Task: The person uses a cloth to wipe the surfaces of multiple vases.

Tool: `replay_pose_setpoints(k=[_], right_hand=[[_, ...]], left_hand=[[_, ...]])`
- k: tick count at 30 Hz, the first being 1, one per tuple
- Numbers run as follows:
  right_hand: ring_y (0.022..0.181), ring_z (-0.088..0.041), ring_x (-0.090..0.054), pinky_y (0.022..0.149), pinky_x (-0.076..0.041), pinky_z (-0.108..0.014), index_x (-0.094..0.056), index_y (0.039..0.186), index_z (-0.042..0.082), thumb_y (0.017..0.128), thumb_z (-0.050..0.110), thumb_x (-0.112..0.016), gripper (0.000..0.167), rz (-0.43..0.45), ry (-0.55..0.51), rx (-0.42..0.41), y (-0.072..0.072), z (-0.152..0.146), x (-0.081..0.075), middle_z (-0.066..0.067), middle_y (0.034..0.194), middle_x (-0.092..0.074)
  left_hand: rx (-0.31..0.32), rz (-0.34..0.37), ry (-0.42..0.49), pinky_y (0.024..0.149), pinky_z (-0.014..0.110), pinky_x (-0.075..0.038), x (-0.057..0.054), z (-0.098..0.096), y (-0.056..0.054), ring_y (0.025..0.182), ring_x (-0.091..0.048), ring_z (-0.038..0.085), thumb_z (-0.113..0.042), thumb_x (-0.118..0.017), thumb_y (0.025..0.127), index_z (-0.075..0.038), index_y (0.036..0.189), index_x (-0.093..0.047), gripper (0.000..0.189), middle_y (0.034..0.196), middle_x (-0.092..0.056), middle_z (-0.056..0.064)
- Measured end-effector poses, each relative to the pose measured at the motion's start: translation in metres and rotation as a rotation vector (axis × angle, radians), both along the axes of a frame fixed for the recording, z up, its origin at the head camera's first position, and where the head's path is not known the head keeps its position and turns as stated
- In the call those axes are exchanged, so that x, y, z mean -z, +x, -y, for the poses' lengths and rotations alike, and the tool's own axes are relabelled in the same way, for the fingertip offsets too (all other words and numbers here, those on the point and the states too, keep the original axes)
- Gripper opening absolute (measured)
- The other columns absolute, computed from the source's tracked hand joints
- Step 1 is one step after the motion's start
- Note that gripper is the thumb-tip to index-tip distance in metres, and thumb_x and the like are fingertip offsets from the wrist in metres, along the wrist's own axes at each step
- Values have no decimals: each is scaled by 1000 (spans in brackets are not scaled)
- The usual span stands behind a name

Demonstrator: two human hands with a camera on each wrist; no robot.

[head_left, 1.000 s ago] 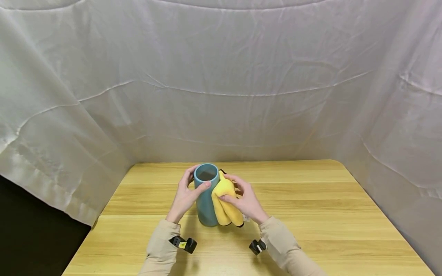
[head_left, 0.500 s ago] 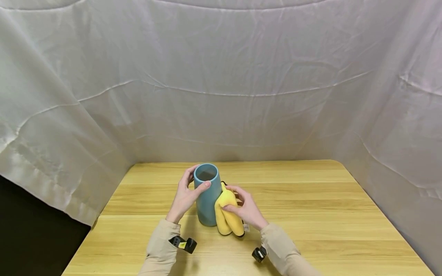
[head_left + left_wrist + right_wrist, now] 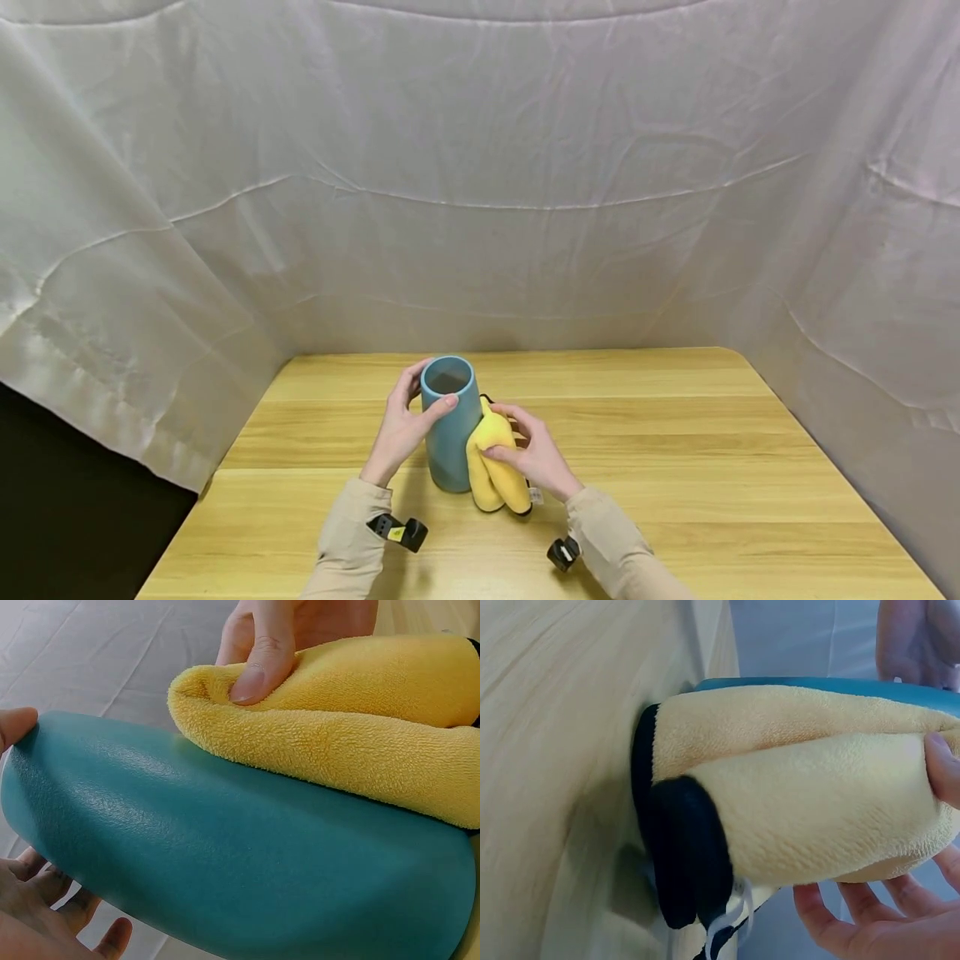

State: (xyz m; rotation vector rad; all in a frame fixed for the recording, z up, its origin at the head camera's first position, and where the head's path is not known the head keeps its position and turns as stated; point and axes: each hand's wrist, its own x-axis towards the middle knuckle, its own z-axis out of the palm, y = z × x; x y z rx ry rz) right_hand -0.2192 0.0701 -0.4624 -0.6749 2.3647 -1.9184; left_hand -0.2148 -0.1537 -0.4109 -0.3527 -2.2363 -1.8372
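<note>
A tall blue-green vase [image 3: 450, 446] stands upright on the table, its open mouth upward. My left hand [image 3: 401, 433] grips it near the rim, thumb at the front and fingers round the far side. A folded yellow towel [image 3: 492, 475] with black edging lies against the vase's right side. My right hand [image 3: 542, 457] pinches its upper part, with the thumb [image 3: 259, 667] pressed into the fold in the left wrist view. Seen from the right wrist, the towel's black-edged lower end [image 3: 697, 847] hangs close by the table, a white tag [image 3: 731, 915] on it.
The wooden table [image 3: 675, 500] reaches out on both sides of the hands. Pale grey curtains [image 3: 525, 250] enclose the back and sides. A dark area [image 3: 75, 500] shows past the table at the lower left.
From one second to half a second ago, my right hand slid the towel down along the vase's side toward me. Since then both hands have stayed put. The vase has kept its place.
</note>
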Motion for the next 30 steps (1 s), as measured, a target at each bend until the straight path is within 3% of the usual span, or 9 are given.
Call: replay_pose_setpoints(k=[9,19,25,30], right_hand=[[111,-26,-61,94,-50,-42,-57,140,12,85,9,-80,60,-59,-7,48,2,4,-18,-15,134,-62],[104,-21,-62,88,-51,-36,-58,140,14,84,11,-81,61,-161,14,66,6,9,-46,-12,133,-64],[107,-23,-63,88,-51,-34,-57,140,13,85,11,-80,60,-175,17,64,6,9,-44,-13,133,-64],[109,-27,-63,89,-52,-36,-58,139,13,84,12,-81,60,-146,27,62,6,7,-32,-13,133,-64]], left_hand=[[-4,-2,-2,111,51,-32,0,0,0,126,-53,28,-19,-75,88,-17,143,-49,61,135,-63,12],[-7,-5,-13,109,48,-34,-1,-1,0,125,-53,26,-19,-75,89,-16,143,-49,60,133,-64,11],[-8,-5,-4,110,49,-33,-1,-1,0,125,-53,26,-19,-76,88,-17,143,-50,61,133,-64,11],[-6,-11,4,110,49,-33,0,-1,0,124,-53,27,-18,-76,88,-17,142,-50,60,133,-64,11]])
